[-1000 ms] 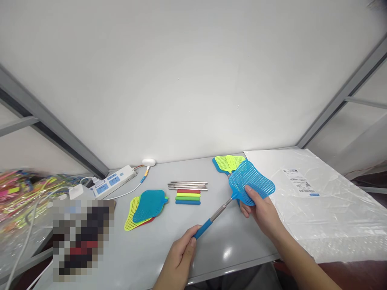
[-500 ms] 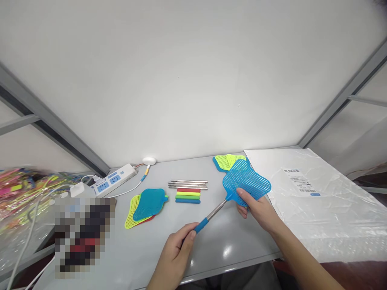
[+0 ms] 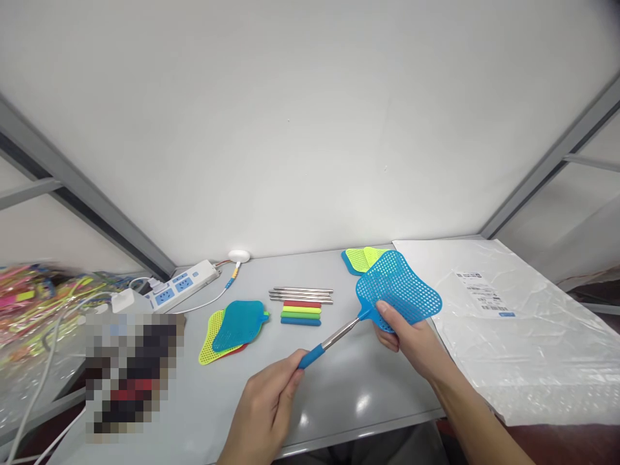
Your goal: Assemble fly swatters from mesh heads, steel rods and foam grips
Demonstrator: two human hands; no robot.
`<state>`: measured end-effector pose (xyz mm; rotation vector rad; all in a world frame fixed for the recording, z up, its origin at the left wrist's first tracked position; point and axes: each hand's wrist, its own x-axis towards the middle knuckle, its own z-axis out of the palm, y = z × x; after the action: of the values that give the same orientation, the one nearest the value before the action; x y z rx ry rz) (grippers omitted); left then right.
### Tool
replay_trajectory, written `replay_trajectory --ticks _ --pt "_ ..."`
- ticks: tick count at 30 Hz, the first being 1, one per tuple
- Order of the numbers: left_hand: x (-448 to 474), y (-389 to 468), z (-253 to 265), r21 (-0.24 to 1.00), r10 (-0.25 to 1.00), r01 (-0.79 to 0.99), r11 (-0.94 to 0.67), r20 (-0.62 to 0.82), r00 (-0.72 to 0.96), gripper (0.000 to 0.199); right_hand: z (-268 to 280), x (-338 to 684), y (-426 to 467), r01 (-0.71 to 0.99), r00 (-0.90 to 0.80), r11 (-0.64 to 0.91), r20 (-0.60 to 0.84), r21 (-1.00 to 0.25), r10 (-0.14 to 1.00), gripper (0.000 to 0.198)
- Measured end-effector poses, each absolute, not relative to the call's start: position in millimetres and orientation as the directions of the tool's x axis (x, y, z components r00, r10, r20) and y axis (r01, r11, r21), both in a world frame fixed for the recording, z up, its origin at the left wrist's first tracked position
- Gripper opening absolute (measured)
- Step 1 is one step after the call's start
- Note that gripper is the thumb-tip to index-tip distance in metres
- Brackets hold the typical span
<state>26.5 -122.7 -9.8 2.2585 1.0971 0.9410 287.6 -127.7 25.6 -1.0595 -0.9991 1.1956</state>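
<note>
A blue fly swatter (image 3: 400, 287) with a perforated head and a metal rod slants across the front of the table, held in both hands. My left hand (image 3: 266, 403) is wrapped round its blue handle grip (image 3: 311, 356). With thumb on top, my right hand (image 3: 404, 336) pinches the base of the head. Metal rods (image 3: 301, 295) lie side by side behind a row of coloured grips (image 3: 301, 314) in red, yellow, green and blue. Left of them is a pile of swatter heads (image 3: 237, 328), blue uppermost. More heads, yellow and blue (image 3: 357, 259), lie behind the held swatter.
White bubble packaging with a label (image 3: 537, 349) covers the right side. A power strip (image 3: 186, 285) with cables and a small white device (image 3: 239, 256) sit at the back left. Plastic-wrapped colourful goods (image 3: 43, 303) lie far left, beside a blurred-out item (image 3: 138, 374).
My left hand has moved a little down and left with the handle grip, and more of the blue grip shows. The swatter head has shifted slightly right with my right hand still on it.
</note>
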Motion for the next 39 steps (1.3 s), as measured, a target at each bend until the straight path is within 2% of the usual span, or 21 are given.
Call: replay_trajectory --ticks 2,5,9,17,20,25,29,32,35,39 --pt "25 -119 -6 0.613 0.800 0.523 -0.592 0.367 0.474 0.030 21 283 -130 -0.205 0.170 0.070 0.035 -0.976 0.985 0.036" --pt "29 -115 7 0.581 0.818 0.603 -0.546 0.217 0.532 0.028 14 274 -135 -0.091 0.242 0.065 0.042 -0.994 0.969 0.041" --pt "44 -116 30 0.536 0.807 0.672 -0.511 0.029 0.590 0.029 6 258 -146 0.071 0.157 0.012 0.023 -0.997 0.987 0.050" --pt "69 -126 37 0.361 0.802 0.764 -0.535 -0.066 0.593 0.034 -7 236 -153 0.046 0.157 -0.069 -0.061 -0.997 0.986 0.053" --pt "74 -127 35 0.338 0.794 0.767 -0.546 -0.083 0.602 0.036 -11 234 -151 -0.012 0.203 -0.068 -0.069 -0.998 0.977 0.052" --pt "85 -125 33 0.339 0.808 0.791 -0.509 -0.129 0.575 0.030 -23 232 -151 -0.087 0.186 -0.061 -0.077 -0.994 0.980 0.037" --pt "88 -123 32 0.366 0.804 0.774 -0.516 -0.105 0.585 0.031 -27 233 -153 0.000 0.204 -0.030 -0.029 -1.000 0.978 0.034" --pt "83 -121 37 0.445 0.783 0.729 -0.520 -0.092 0.615 0.031 -28 233 -155 0.065 0.235 0.000 0.016 -0.998 0.972 0.034" --pt "76 -119 46 0.538 0.765 0.675 -0.505 -0.082 0.639 0.034 -26 234 -157 0.070 0.264 0.009 0.027 -0.998 0.964 0.036" --pt "66 -114 55 0.601 0.755 0.645 -0.471 -0.104 0.648 0.035 -23 243 -153 0.067 0.286 0.039 0.057 -0.997 0.957 0.040"
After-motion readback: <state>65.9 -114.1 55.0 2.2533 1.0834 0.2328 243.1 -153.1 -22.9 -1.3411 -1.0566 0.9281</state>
